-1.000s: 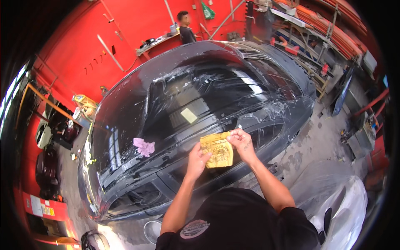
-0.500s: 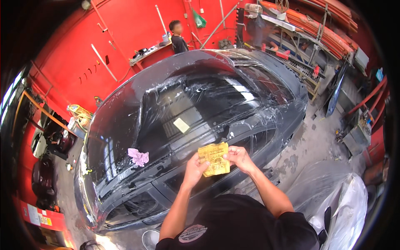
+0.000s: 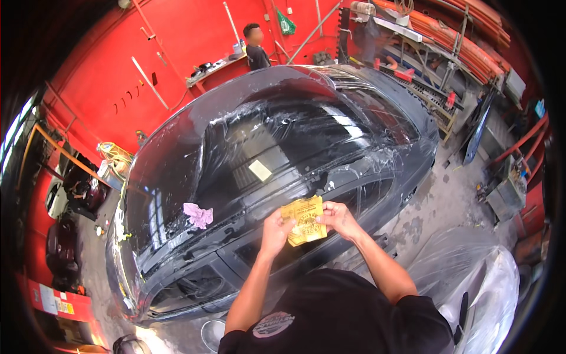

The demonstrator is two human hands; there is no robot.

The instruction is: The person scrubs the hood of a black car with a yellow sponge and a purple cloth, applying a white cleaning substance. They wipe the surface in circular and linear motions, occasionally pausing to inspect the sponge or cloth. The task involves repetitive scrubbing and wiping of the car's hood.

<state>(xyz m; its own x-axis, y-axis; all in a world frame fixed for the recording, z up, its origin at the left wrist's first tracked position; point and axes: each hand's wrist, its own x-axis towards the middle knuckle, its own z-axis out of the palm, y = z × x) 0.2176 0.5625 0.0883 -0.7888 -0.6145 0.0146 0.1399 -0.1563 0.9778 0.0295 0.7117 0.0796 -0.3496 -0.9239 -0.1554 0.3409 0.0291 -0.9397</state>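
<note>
We look down on a dark car [image 3: 277, 141] whose broad, curved roof shines like wet glass in its middle, while the surface nearer the edges turns dull grey and patchy. Whitish streaks and smears run across the gloss, and pale bands of reflected light lie over it. On the roof we see a crumpled, soft-looking purple cloth [image 3: 198, 216] and, farther to the right, a flat, pale yellow rectangular block [image 3: 259, 170] with straight edges. Behind us to the right hangs thin, wrinkled clear plastic sheeting [image 3: 492, 289], full of glossy folds. The concrete floor [image 3: 418, 203] is rough and blotched, and the far wall [image 3: 194, 41] is a smooth, flat red.

Between our two hands, above the car's near side, is a yellow sheet [image 3: 306, 223], thin and roughly square. It looks creased and slightly bowed, its outline uneven, with dark print and a round emblem on the face toward us. Our left hand [image 3: 274, 233] pinches its left edge, the thumb lying on the front; our right hand [image 3: 339, 220] pinches the right edge, thumb also in front. The fingertips behind the sheet are hidden.
</note>
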